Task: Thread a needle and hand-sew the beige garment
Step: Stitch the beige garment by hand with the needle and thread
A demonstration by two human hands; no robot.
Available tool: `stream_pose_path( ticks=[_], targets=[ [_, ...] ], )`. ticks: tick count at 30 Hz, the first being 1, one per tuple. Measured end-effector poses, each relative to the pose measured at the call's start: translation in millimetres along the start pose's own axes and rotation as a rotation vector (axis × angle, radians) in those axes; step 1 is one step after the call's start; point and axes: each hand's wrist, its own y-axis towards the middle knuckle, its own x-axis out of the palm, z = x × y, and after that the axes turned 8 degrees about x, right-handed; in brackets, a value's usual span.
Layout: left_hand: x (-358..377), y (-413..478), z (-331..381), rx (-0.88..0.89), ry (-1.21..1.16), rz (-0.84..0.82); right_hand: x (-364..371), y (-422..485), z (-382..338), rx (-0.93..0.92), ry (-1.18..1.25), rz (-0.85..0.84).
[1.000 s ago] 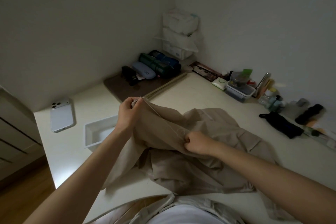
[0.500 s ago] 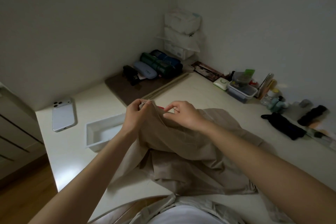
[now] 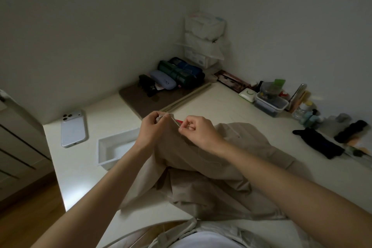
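A raised fold of the beige garment [image 3: 201, 177] is gripped by the left hand [image 3: 153, 130], whose fingers are curled tightly around the bunched edge at the top of the cloth. Just to the right of that grip, a pale thread [image 3: 174, 121] is pinched between the thumb and forefinger of the right hand [image 3: 199, 134]. Its other fingers are curled in, and a thin ring [image 3: 189, 125] is seen on one of them. The thread is stretched in a short slanting line from the left hand's grip down to the right hand's pinch. Whether a needle is held in the pinch cannot be told, as it is too small to be made out.

Below both grips the rest of the garment is draped in loose folds over the cream table [image 3: 221, 106] and toward the person's lap. Just beyond the pinch, between the two hands, a small red object [image 3: 179, 120] is seen, partly hidden. Below and to the left of the left hand's grip a white tray [image 3: 106, 163] is set on the table, and farther left a pale phone [image 3: 73, 129] is laid face down. Well beyond the grips a brown mat [image 3: 138, 102] is placed by the wall. Far to the right of the pinch a black pouch [image 3: 320, 145] is laid.
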Motion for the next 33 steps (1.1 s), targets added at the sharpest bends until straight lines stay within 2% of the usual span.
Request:
stream_pose_path(
  ticks=[6, 11, 17, 23, 26, 30, 33],
  targets=[
    [1.5, 1.1, 2.0, 0.004, -0.015, -0.043, 2.9, -7.0, 12.9, -0.009, -0.062, -0.062],
    [-0.7, 2.3, 4.5, 0.004, -0.011, -0.068, -3.3, -7.5, 19.3, -0.013, -0.171, -0.227],
    [-4.1, -2.3, 7.6, 0.039, -0.012, -0.195, -20.9, 1.5, 9.6, -0.031, 0.055, -0.073],
    [-4.8, -6.5, 6.1, 0.111, -0.044, -0.315, -26.3, 10.0, -7.1, -0.068, 0.088, -0.248],
    [-6.4, -5.4, 3.2, 0.113, -0.031, -0.295, -25.3, 12.0, -6.8, -0.053, 0.097, -0.252],
    [-10.4, -1.9, -6.0, 0.138, 0.205, -0.159, -24.1, 18.9, 5.2, -0.022, 0.079, -0.155],
    [-12.3, -2.4, -10.6, 0.192, 0.417, -0.164, -25.1, 23.8, 15.3, 0.003, 0.071, -0.123]
  ],
)
